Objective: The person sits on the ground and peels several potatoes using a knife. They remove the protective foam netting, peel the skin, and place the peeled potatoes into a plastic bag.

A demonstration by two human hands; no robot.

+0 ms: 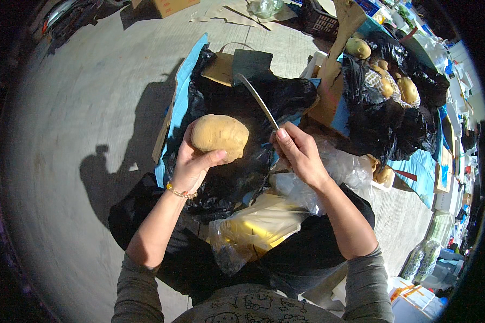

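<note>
A large tan tuber, like a potato or yam bean [220,135], rests in my left hand [194,161], my thumb across its lower side. My right hand [301,155] grips a knife by its handle, which my fingers hide. The narrow, curved knife blade [258,98] points up and to the left, apart from the tuber. Below both hands lies a black plastic bag [226,185] lining a cardboard box with blue sides [184,89]. Clear plastic bags [262,230] with something yellow inside lie between my knees.
At the right, a second box with a black plastic liner [400,125] holds several tubers [408,89], some in white foam nets. More tubers lie in a white tray [384,183] below it. A dark plastic crate [319,22] and a cardboard box [173,6] stand beyond on the concrete floor.
</note>
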